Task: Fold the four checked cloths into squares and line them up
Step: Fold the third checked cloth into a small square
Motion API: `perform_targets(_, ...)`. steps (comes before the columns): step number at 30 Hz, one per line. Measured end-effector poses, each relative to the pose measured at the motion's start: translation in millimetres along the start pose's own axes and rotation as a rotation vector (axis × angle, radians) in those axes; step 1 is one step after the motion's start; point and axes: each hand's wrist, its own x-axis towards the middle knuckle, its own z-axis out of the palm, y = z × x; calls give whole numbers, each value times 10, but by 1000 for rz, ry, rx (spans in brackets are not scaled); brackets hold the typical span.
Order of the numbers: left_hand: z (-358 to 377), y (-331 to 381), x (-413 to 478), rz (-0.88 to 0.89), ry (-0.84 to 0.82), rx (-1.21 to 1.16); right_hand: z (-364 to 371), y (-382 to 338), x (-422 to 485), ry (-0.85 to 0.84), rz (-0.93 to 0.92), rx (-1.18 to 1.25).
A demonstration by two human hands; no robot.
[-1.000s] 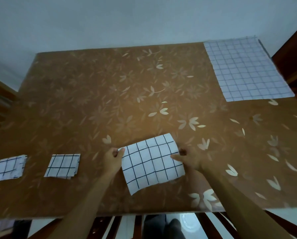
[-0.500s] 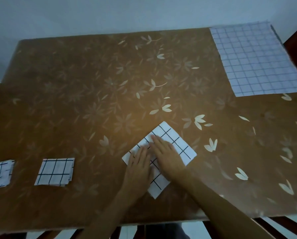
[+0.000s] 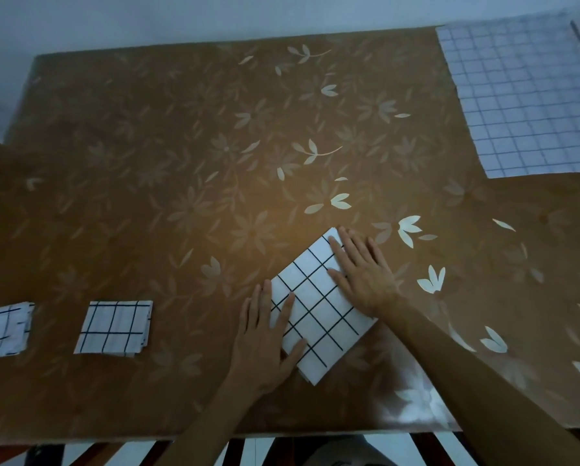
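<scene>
A white cloth with black checks (image 3: 319, 311), folded into a rectangle and turned diagonally, lies near the table's front edge. My left hand (image 3: 265, 338) rests flat on its lower left part with fingers spread. My right hand (image 3: 362, 270) presses flat on its upper right part. Two folded checked squares sit in a row at the left: one (image 3: 113, 326) fully in view, the other (image 3: 2, 329) cut off by the frame's edge. A large unfolded checked cloth (image 3: 524, 99) lies spread at the far right corner.
The table (image 3: 181, 163) wears a brown covering with a pale flower pattern. A pale wall runs behind its far edge. Dark chair slats show below the front edge, and dark wood stands at the far right.
A second ago both hands held the cloth by its side edges. They laid it down and now press flat on it; the right hand has slid outward toward the upper right corner.
</scene>
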Motion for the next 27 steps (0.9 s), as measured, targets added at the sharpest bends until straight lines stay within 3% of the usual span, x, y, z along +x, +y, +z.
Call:
perform_targets(4,-226,83,297,-50,189,-91,-103,-61,-149,73,96,180)
perform_targets(6,-380,148,575,-75,205,-139,-129,-34,-297,135,164,274)
perform_targets(10,-708,326,1060,-165,7,-212,-193,83,-628,249,266,362)
perform_targets(16,-756,349,1253,-254,-230,-277,-284,228,-897,129,391,303)
perform_targets(22,-811,295,1153,-149,-325,-765,-344,280,-936,79,547,633)
perform_targets(27,-839,222,986,-209,-418,-1192,-532,230,-992,99,559,1015)
